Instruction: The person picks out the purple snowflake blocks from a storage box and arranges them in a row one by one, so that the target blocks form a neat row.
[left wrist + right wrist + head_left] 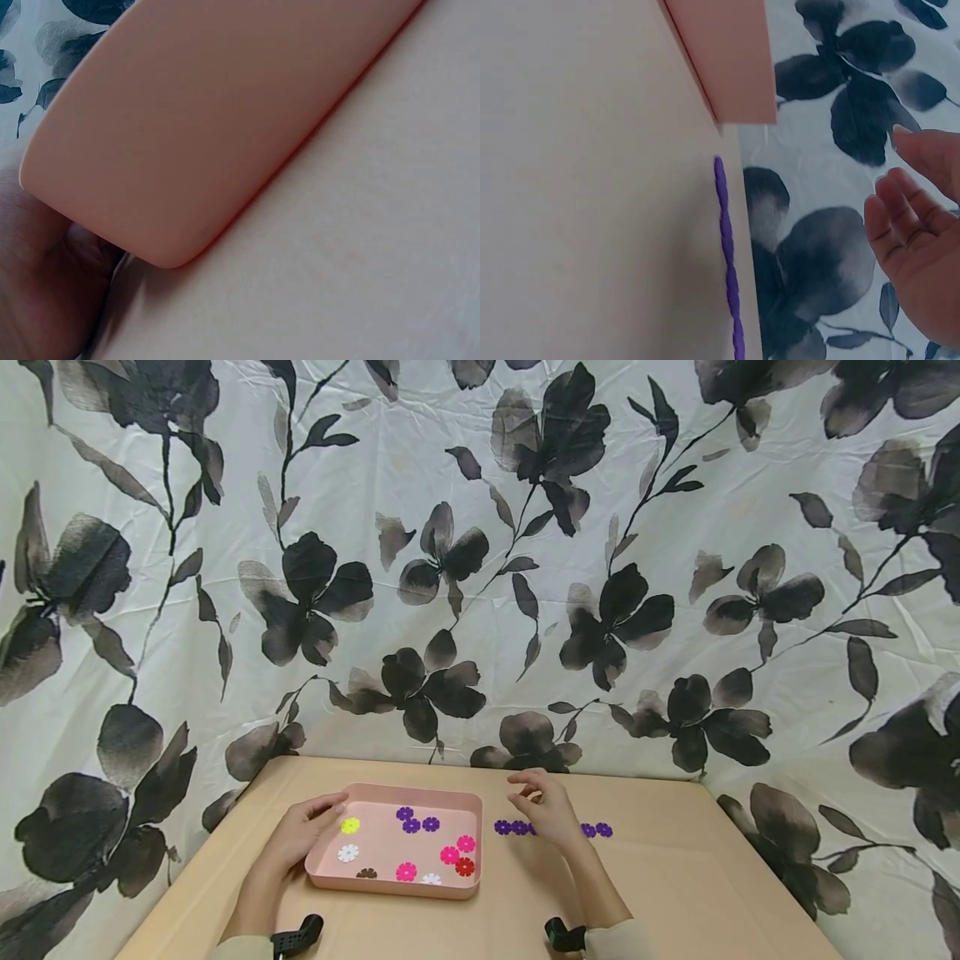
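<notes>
The left hand (300, 837) rests against the left rim of the pink tray (322, 856), thumb on its edge; no writing shows. Right of it, the row of purple flower discs (513, 827) runs left-right beneath the right hand (550, 810), fingers loosely spread, empty.

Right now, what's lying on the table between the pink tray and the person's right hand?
In the head view, two purple flower pieces lie on the table between the pink tray and the right hand; the row runs on under the hand.
</notes>
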The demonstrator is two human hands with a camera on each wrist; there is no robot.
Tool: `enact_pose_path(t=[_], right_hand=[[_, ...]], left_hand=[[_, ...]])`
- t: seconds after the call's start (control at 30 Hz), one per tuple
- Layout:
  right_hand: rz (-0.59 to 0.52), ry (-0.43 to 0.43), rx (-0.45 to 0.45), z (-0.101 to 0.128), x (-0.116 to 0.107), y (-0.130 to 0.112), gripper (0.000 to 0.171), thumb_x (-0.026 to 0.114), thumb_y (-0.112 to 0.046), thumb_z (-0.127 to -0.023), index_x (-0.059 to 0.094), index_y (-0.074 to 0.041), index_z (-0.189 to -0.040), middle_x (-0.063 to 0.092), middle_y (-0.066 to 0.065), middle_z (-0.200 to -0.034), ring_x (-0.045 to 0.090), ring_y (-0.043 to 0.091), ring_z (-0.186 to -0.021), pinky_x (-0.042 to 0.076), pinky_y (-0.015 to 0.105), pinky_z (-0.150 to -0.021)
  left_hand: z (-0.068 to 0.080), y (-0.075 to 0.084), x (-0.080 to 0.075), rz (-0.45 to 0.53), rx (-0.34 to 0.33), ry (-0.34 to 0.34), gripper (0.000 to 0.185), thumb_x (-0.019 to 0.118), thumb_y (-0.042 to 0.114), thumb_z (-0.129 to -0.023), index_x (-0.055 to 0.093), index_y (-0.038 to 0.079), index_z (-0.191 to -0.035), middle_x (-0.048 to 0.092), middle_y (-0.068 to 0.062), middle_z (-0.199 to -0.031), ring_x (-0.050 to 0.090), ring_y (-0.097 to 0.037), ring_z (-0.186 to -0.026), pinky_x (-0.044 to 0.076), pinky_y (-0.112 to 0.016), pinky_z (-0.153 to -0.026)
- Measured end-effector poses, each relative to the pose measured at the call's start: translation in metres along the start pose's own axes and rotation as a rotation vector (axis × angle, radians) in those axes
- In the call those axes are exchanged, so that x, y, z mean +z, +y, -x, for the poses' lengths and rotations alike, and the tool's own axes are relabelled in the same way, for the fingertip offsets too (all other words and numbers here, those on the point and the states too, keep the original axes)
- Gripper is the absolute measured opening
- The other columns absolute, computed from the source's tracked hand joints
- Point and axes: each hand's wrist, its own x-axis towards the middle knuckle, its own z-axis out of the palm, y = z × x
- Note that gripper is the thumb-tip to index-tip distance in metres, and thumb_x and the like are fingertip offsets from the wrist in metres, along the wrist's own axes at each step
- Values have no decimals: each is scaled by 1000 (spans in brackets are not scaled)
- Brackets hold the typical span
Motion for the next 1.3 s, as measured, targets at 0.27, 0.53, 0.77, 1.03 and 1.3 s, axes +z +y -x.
enact_pose_path(t=[0.27, 0.53, 0.77, 1.03, 1.3], right_hand=[[57, -75, -43, -1, 26, -9, 22, 77, -6, -93, 76, -10, -115, 70, 6, -115, 64, 14, -90, 55, 21, -72], [48, -163, -12, 1, 45, -13, 23, 74, -8, -96, 76, -12, -118, 68, 13, -117, 61, 16, -93, 56, 21, -75], [6, -240, 44, 3, 61, -18, 27, 73, -14, -98, 73, -10, -125, 68, 13, -116, 59, 17, -96, 55, 22, -80], [33, -321, 8, -7, 85, -21, 28, 73, -11, -97, 74, -8, -125, 69, 14, -114, 60, 13, -91, 55, 19, -76], [107, -399, 54, -19, 112, -24, 27, 73, -8, -96, 74, -9, -124, 67, 6, -109, 58, 13, -89, 55, 19, -68]], left_hand=[[0, -1, 0, 11, 3, 1, 50, 58, 35, -108, 55, 11, -151, 48, -16, -160, 37, -38, -153, 33, -58, -124], [0, 0, 1, 17, -5, -3, 51, 59, 35, -107, 56, 10, -151, 48, -16, -160, 37, -39, -153, 32, -58, -124], [1, 1, 0, 10, -14, -3, 51, 59, 36, -107, 55, 11, -151, 47, -15, -161, 36, -39, -154, 32, -58, -124], [1, 0, -1, 14, -10, -3, 53, 59, 39, -107, 55, 11, -152, 48, -15, -161, 37, -39, -153, 34, -57, -123], [0, -1, 0, 22, 3, 0, 50, 58, 34, -108, 56, 10, -151, 49, -15, -160, 39, -38, -152, 35, -55, -123]])
